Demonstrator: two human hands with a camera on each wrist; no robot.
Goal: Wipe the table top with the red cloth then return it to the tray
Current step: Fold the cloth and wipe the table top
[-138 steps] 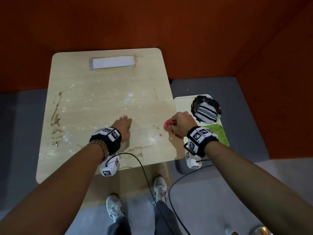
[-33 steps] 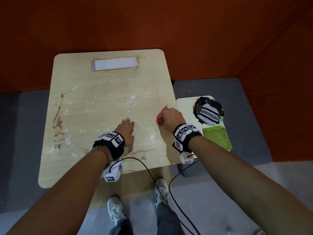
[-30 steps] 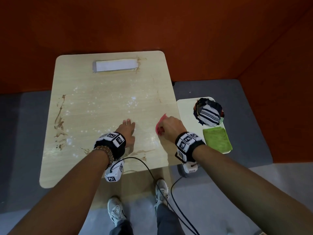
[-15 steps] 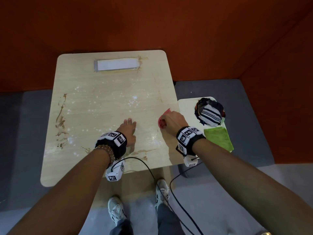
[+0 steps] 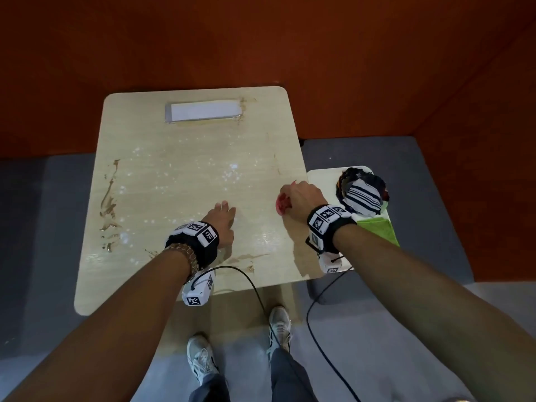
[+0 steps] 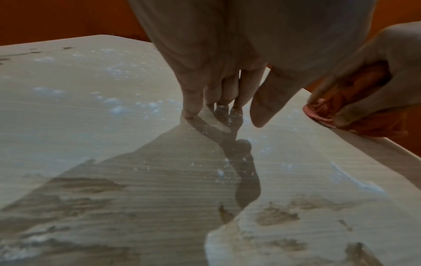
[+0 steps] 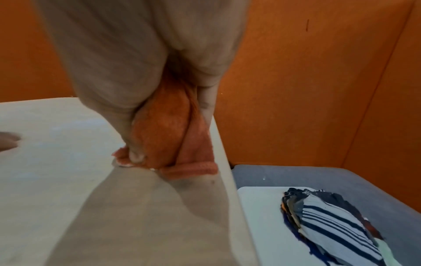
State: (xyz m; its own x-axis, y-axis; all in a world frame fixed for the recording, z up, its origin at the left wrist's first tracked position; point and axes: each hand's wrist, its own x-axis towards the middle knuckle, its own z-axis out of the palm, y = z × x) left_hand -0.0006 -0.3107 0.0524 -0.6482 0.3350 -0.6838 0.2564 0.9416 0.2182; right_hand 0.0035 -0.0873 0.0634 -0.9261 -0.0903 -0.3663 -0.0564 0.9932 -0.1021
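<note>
My right hand (image 5: 300, 200) grips the bunched red cloth (image 5: 282, 203) and presses it on the pale wooden table top (image 5: 188, 169) close to its right edge. From the right wrist view the red cloth (image 7: 168, 140) fills the curled fingers and touches the table. My left hand (image 5: 222, 220) rests flat on the table near the front middle, fingers straight, fingertips (image 6: 190, 112) down on the wood. Right of the table, lower down, sits the white tray (image 5: 322, 177). Brown smears (image 5: 108, 201) and white specks mark the table.
On the white tray (image 7: 257, 201) lie a bundle of striped and dark cloths (image 5: 362, 194) and a green cloth (image 5: 377, 227). A white rectangular block (image 5: 203, 111) lies at the table's far edge. Orange walls close the back and right. Cables hang from my wrists.
My right hand has slid the red cloth back and forth along the table's right edge, ending slightly farther right. The left hand has stayed flat in place.
</note>
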